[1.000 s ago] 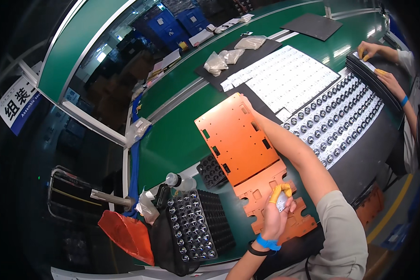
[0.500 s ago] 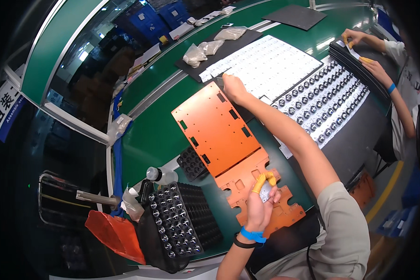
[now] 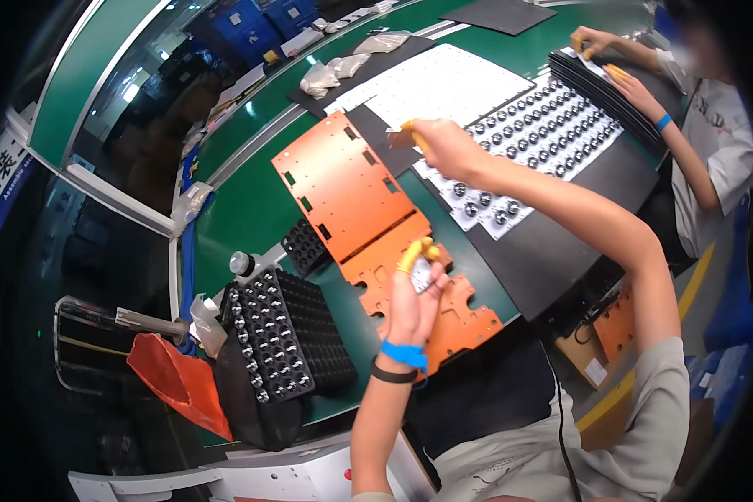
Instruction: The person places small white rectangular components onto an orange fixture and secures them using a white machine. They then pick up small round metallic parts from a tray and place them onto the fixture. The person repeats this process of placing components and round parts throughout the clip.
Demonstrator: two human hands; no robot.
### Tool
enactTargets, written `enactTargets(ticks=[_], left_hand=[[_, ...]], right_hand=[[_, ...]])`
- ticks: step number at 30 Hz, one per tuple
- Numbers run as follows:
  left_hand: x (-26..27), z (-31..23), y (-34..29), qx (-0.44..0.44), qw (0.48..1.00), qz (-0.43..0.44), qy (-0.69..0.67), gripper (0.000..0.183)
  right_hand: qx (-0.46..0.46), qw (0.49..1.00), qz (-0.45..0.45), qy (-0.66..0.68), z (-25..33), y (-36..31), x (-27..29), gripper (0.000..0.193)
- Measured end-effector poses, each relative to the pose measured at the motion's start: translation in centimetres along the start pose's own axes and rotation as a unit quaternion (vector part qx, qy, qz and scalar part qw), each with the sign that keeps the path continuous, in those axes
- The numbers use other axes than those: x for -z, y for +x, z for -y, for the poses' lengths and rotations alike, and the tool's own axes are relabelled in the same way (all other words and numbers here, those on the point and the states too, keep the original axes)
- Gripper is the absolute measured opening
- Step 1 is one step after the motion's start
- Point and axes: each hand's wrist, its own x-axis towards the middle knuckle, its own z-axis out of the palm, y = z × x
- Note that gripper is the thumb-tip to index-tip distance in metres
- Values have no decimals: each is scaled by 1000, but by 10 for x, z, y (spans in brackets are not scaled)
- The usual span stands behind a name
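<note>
My left hand [image 3: 412,297], with yellow finger cots and a blue wristband, is curled around a small white piece [image 3: 421,274] above the lower orange plate [image 3: 463,322]. The kind of piece I cannot make out. My right hand [image 3: 448,149] is pinched at a small thin flat piece [image 3: 402,137], over a dark mat just right of the upper orange plate [image 3: 335,180]. That upper plate has several rectangular slots and small holes. White boards with rows of black-rimmed round lenses [image 3: 552,125] lie under and beyond my right forearm.
A black tray of round lens cups [image 3: 268,335] stands at the left, by a clear bottle [image 3: 244,266] and a red-orange bag [image 3: 176,381]. Plastic bags [image 3: 343,67] and a white sheet of boards [image 3: 448,84] lie farther back. A co-worker's hands [image 3: 636,90] handle a black stack [image 3: 602,99] at right.
The whole view has shifted. My right hand has moved right, away from the upper orange plate's far corner, with a thin piece now showing at its fingertips. My left hand keeps its white piece.
</note>
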Motion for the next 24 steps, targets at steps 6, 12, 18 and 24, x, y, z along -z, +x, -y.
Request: enactTargets(ticks=[6,12,18,24], left_hand=[[-22,-7,-4,-48,997,-4,-60,48],[-10,-1,51,6,997,32,-65,42],[-14,4,56,1,998,56,29,34],[-22,14,51,-38,999,21,22,41]], right_hand=[[223,966,118,-48,73,-89,29,47],[229,953,144,-133,88,-125,31,24],[158,966,135,-152,97,-106,47,29],[93,979,139,-114,97,-78,21,15]])
